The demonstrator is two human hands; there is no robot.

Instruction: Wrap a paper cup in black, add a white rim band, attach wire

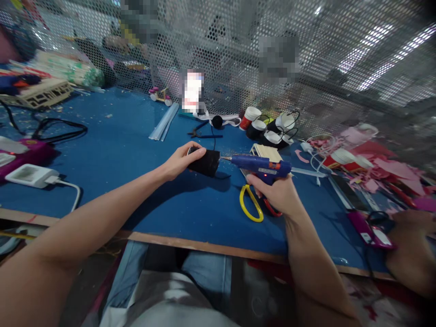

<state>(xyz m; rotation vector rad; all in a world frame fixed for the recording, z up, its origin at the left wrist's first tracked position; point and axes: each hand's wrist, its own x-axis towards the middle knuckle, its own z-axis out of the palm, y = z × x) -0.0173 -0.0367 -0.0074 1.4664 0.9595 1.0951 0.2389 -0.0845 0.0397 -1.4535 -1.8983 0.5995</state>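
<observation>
My left hand (185, 160) is closed round a black-covered cup (208, 162), which lies tilted on its side above the blue table. In my right hand (274, 188) is a blue hot glue gun (259, 165), its small red light lit and a clear glue stick (308, 172) sticking out of the back. The gun's metal nozzle points left, at or very close to the cup's end; I cannot tell whether they touch. Scissors with one yellow and one red handle (251, 203) lie below the gun, partly hidden by my right hand.
Clear glue sticks (164, 121), pliers (206, 135) and a black ball (217, 121) lie beyond my hands. Several cups (252, 117) stand by the mesh partition (235, 54). Purple power strips (369, 230) sit at both sides. Another person's arm (412, 245) rests at right.
</observation>
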